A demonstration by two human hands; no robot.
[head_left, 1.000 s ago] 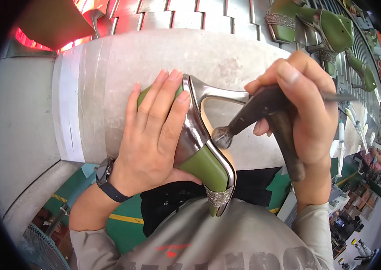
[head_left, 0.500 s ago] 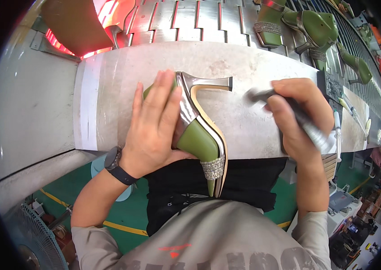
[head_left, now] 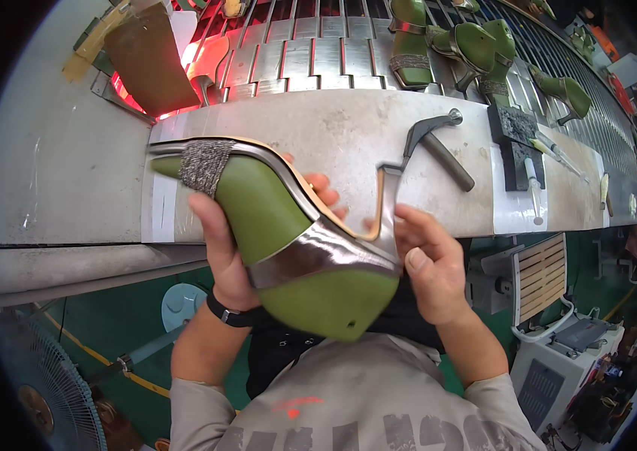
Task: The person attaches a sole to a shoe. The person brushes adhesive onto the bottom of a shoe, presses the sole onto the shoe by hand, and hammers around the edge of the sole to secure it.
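Note:
A high-heeled sandal [head_left: 300,248] on a green shoe last is held up over the bench's near edge, its toe to the left and its heel pointing away from me. It has a dark metallic strap round the back and a glittery band near the toe. My left hand [head_left: 232,263] is wrapped round the forepart, thumb on the near side, fingertips showing past the sole. At the heel end, my right hand [head_left: 431,263] has its fingers curled against the heel. A hammer [head_left: 446,159] with a dark handle lies on the bench just beyond the heel.
Across the far side runs a slatted metal conveyor [head_left: 296,56] bearing several green lasts with sandals [head_left: 411,56]. A red-glowing heater sits behind a brown flap [head_left: 149,60] at far left. A black block [head_left: 510,146] and brushes [head_left: 559,154] lie to the right. A fan [head_left: 55,395] stands lower left.
The hammer has left my right hand and lies on the bench. The sandal has been lifted off the bench and turned, toe now leftward. My right hand has moved to its heel.

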